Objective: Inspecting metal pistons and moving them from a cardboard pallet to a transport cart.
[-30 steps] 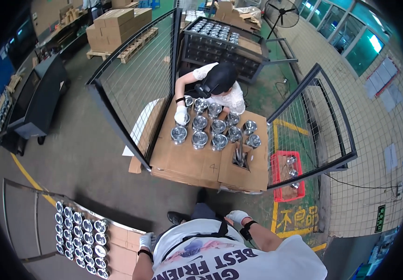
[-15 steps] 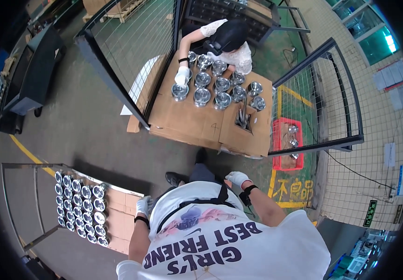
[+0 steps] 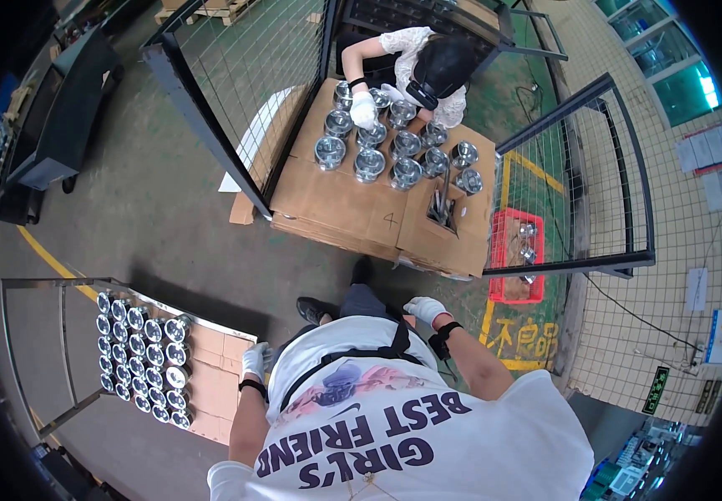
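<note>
My left grip (image 3: 254, 361) is beside the cardboard (image 3: 217, 361) at my left side; the round metal parts (image 3: 177, 354) sit in rows farther along this cardboard. My right grip (image 3: 428, 310) is near my white shirt (image 3: 494, 434). For both, I cannot tell whether they are clenched or released. In front, a co-worker's gloved hand (image 3: 363, 109) is among similar parts (image 3: 369, 164) on the table (image 3: 336, 204).

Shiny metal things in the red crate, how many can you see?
3 shiny metal things, in a row inside the red crate: the top one, the middle one and the bottom one. Others may be hidden.
</note>
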`<action>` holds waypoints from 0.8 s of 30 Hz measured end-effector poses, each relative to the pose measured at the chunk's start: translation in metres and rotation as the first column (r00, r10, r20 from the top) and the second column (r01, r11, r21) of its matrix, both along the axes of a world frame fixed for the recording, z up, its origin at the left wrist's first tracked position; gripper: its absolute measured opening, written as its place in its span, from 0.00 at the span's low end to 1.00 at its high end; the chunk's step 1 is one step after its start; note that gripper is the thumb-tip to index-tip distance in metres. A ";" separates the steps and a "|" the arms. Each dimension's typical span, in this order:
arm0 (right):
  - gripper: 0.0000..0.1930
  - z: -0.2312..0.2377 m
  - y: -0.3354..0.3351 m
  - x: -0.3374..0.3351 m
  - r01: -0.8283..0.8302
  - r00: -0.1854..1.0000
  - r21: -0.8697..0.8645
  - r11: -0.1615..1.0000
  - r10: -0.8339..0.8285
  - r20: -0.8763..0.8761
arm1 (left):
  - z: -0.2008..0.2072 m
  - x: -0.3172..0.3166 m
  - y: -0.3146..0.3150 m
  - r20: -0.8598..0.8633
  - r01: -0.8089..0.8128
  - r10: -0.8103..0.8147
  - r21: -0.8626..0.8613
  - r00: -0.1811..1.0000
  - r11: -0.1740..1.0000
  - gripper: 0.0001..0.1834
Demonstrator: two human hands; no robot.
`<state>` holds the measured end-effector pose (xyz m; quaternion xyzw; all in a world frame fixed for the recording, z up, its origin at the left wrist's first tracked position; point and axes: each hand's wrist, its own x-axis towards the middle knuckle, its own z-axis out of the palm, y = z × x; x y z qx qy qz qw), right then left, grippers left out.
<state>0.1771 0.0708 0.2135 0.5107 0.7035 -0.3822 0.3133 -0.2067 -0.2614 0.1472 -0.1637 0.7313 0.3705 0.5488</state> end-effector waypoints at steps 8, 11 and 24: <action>0.23 0.000 0.003 -0.001 0.009 1.000 0.014 1.000 -0.009 -0.001 | 0.000 -0.001 0.006 0.018 -0.015 0.014 0.018 1.000 1.000 0.09; 0.23 -0.006 0.001 0.003 0.013 1.000 0.009 1.000 -0.013 0.000 | 0.003 -0.002 0.008 0.005 -0.002 0.002 0.005 1.000 1.000 0.09; 0.22 -0.014 -0.002 0.005 0.016 1.000 0.013 1.000 -0.016 -0.012 | -0.001 -0.004 0.005 0.008 0.006 -0.006 0.014 1.000 1.000 0.08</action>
